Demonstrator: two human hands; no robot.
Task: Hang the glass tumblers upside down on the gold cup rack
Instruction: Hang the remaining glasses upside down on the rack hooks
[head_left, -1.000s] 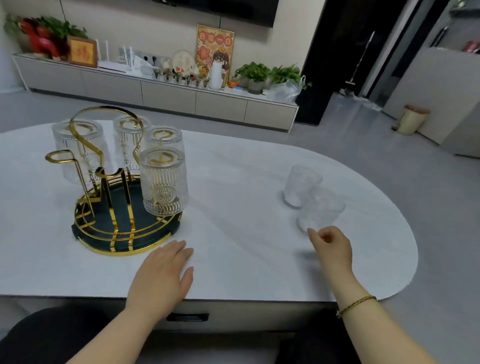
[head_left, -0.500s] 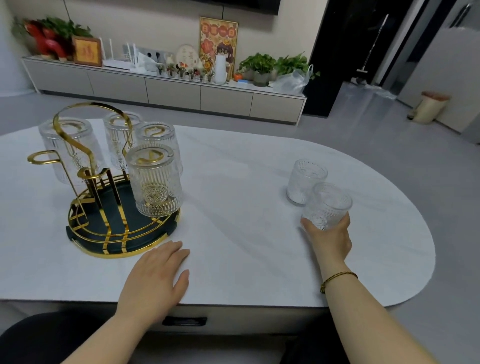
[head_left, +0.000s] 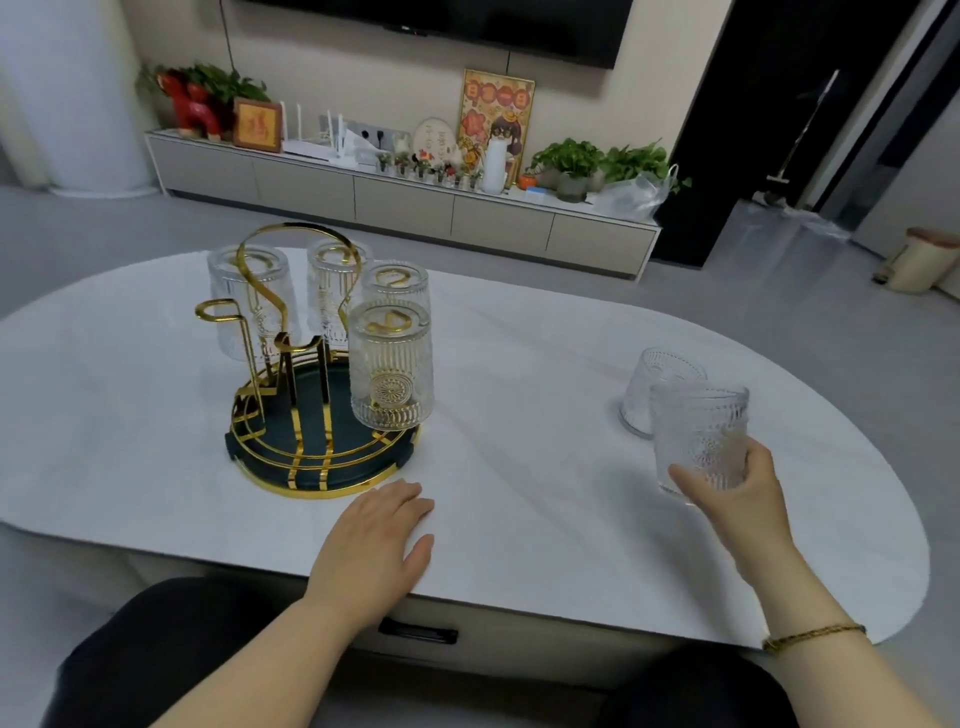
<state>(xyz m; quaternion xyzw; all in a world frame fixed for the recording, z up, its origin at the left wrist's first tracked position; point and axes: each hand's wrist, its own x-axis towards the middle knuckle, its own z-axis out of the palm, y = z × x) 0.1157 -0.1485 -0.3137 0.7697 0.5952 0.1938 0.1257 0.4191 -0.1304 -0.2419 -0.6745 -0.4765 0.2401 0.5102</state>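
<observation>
- Step in hand: the carry. Your right hand (head_left: 737, 488) has one glass tumbler (head_left: 698, 439) gripped low on its wall, fingers wrapped round the near side, thumb on the left face.
- The tumbler is upright, mouth up, at the right of the table (head_left: 519, 364). It looks lifted off the top, but I can't tell for sure from this angle.
- A second loose tumbler (head_left: 655, 387) stands just behind it, farther from you, partly hidden by the held one. Touching or not: can't tell.
- Your left hand (head_left: 379, 545) lies flat on the table, palm down, fingers loosely spread, holding nothing. It sits just near-right of the rack base, not touching it.
- The gold cup rack (head_left: 311, 364) stands at left on its dark round tray, well apart from the held glass.
- Four tumblers already hang mouth down on it: one near-right (head_left: 390, 366), one behind that (head_left: 395, 283), two at the far side.
- One free peg (head_left: 218, 310) shows at the left of the rack. A sixth peg I can't make out.
- Judged progress: four hung, two to go.
- Next move calls for: bring the glass left across the table, flip it mouth down on the way, then lower it over an open peg.
- Watch clearance: the hung near-right tumbler stands between you and the free peg, so likely go over or round it.
- Your left hand is well placed to steady or turn the rack.
</observation>
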